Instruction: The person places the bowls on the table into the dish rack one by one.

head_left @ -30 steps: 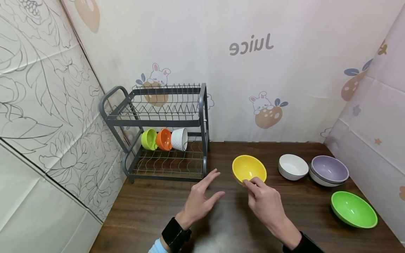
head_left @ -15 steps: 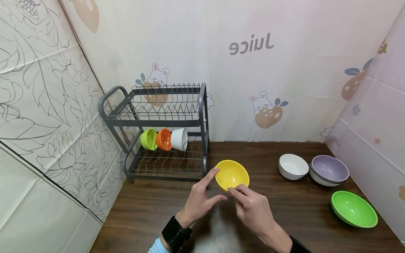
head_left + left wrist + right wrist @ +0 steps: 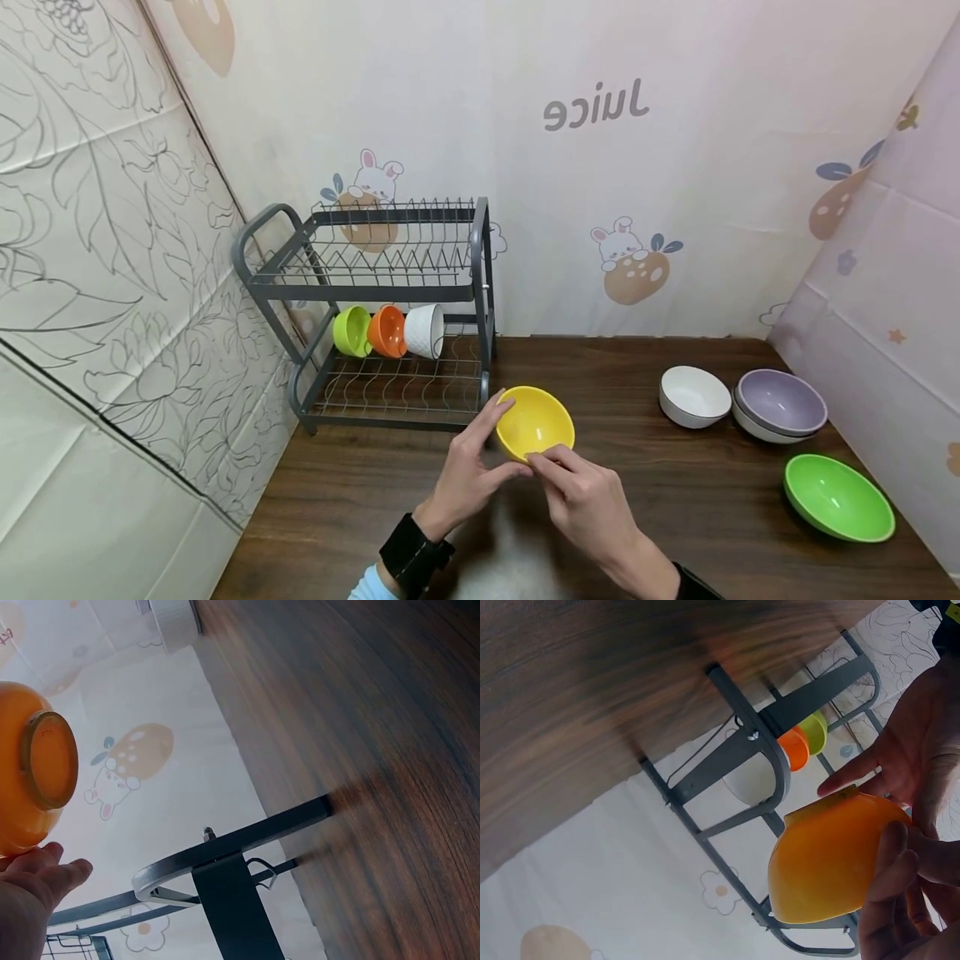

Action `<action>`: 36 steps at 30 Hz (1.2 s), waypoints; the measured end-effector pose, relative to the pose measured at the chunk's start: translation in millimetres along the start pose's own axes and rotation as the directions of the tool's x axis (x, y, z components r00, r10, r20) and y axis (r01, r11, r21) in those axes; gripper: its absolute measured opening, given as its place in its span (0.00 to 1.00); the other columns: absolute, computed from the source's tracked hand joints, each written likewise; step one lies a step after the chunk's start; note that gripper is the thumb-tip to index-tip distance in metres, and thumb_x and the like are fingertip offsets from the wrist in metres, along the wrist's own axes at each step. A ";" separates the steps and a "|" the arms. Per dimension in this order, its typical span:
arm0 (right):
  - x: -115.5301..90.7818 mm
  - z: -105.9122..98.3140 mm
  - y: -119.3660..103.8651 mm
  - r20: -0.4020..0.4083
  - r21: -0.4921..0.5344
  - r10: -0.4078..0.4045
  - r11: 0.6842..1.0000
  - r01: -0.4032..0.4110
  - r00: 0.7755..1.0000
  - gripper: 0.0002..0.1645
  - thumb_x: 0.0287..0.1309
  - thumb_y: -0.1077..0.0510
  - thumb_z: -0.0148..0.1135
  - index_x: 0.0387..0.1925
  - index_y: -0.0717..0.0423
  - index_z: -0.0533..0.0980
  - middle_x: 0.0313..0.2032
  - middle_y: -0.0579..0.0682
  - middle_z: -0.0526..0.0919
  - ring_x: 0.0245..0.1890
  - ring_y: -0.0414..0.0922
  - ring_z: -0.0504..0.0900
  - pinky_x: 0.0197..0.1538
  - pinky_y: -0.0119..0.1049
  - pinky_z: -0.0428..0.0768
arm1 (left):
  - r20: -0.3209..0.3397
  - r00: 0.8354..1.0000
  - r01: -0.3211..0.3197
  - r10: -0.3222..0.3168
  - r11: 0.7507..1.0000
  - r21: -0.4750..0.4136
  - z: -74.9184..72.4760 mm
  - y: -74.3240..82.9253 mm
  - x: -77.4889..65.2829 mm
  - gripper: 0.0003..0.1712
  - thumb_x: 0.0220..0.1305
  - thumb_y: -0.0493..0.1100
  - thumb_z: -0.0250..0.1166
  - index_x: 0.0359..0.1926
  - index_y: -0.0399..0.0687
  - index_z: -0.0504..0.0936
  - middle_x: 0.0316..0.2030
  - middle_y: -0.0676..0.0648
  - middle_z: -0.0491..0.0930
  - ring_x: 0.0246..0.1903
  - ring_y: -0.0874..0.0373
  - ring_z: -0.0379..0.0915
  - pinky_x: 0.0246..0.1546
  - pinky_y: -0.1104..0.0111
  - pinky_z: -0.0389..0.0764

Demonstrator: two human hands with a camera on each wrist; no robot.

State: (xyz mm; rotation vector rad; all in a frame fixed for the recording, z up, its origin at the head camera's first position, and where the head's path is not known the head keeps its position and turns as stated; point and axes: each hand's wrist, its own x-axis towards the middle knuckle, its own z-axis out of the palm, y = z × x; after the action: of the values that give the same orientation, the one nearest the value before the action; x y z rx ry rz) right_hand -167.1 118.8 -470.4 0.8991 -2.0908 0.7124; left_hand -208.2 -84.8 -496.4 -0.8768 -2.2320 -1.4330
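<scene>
A yellow bowl (image 3: 536,423) is held above the table in front of me, tilted, its inside toward the head camera. My right hand (image 3: 588,500) pinches its near rim between thumb and fingers. My left hand (image 3: 467,471) is spread at the bowl's left side, fingers extended, with fingertips at the left rim and the thumb close to the near rim. From the right wrist view, the left hand's fingers (image 3: 847,774) lie along the bowl's foot. In the left wrist view the bowl's round base (image 3: 52,759) shows beside the fingers.
A two-tier dish rack (image 3: 367,292) stands at the back left, holding a green cup (image 3: 351,331), an orange cup (image 3: 387,332) and a white cup (image 3: 424,331) below. To the right are a white bowl (image 3: 694,393), a purple bowl (image 3: 782,400) stacked on another, and a green bowl (image 3: 838,497).
My right hand has carried the yellow bowl left and nearer, in against my left hand. The left hand has stayed nearly in place, its spread much the same.
</scene>
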 end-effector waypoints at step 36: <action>-17.5 -3.7 5.4 0.058 -0.047 0.282 0.959 -0.280 0.958 0.27 0.54 0.58 0.81 0.57 0.51 0.85 0.69 0.54 0.75 0.37 0.42 0.82 0.18 0.21 0.63 | 0.199 0.977 -0.184 0.079 0.787 0.589 -102.9 -89.5 102.7 0.50 0.52 0.35 0.83 0.75 0.43 0.71 0.78 0.34 0.59 0.77 0.39 0.54 0.77 0.44 0.53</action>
State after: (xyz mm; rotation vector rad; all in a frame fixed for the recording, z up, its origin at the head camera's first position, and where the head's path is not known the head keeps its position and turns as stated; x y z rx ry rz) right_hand -161.4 131.0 -483.2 0.6158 -2.3095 0.7943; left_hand -348.5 -172.3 -453.7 -0.9129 -2.4583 -0.5142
